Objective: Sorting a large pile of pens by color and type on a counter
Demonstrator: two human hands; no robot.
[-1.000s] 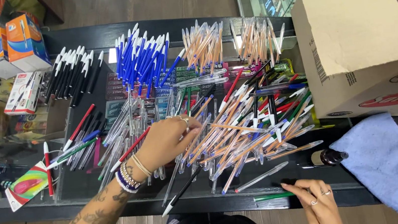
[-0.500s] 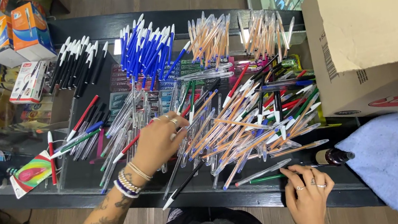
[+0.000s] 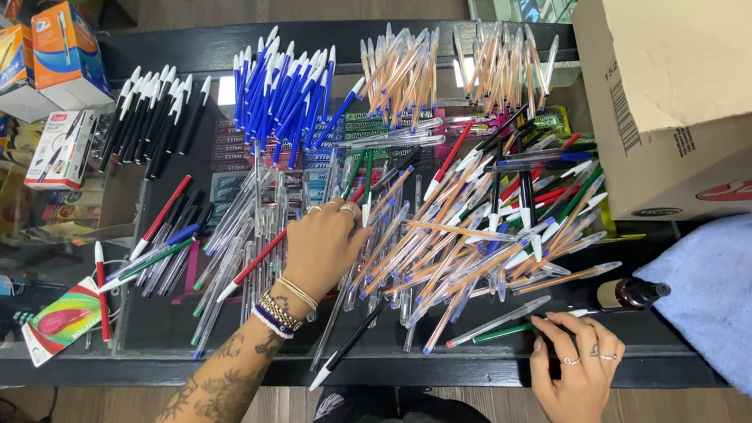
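We see the left hand [image 3: 321, 244] lying flat with fingers loosely spread on a big loose heap of pens [image 3: 455, 230] in the middle of the dark desk [image 3: 413, 360]; its fingertips touch the orange-barrelled pens, but we cannot tell if it pinches any of them. The right hand [image 3: 580, 376] rests at the near edge of the desk, fingers spread and pressing down on a green pen [image 3: 505, 330] which lies just beyond the fingertips, next to a clear pen [image 3: 499, 320]. Just to the right of this hand there is a small dark bottle [image 3: 630, 293], and further right a blue cloth [image 3: 741, 301]. Beyond the cloth stands a big cardboard box [image 3: 693, 67]. Far from the left hand, at the back, the pens are sorted in rows: black-capped pens [image 3: 156, 114], blue-capped pens [image 3: 280, 94] and orange pens [image 3: 406, 69]. To the left of the left hand lies a red pen [image 3: 102, 291], and further away some orange and blue cartons [image 3: 32, 58]
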